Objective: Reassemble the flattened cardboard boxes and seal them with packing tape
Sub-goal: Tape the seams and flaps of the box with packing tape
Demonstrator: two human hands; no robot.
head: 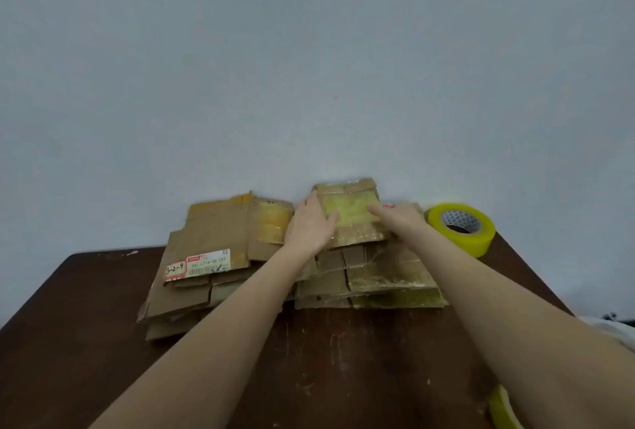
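Note:
Two piles of flattened cardboard boxes lie at the far edge of the dark wooden table [86, 325]. The left pile [213, 256] carries a white and red label. On top of the right pile [378, 277] a small flattened box [350, 215], covered in yellowish tape, is tilted up. My left hand [309, 226] holds its left edge, thumb on the front face. My right hand [398, 219] rests on its right side with fingers stretched over the face. A roll of yellow packing tape [462, 227] stands to the right of the piles.
A plain grey wall [309, 67] rises right behind the table's far edge. A second yellow tape roll [503, 408] shows partly at the bottom right under my right forearm. Something white [608, 325] lies past the table's right edge.

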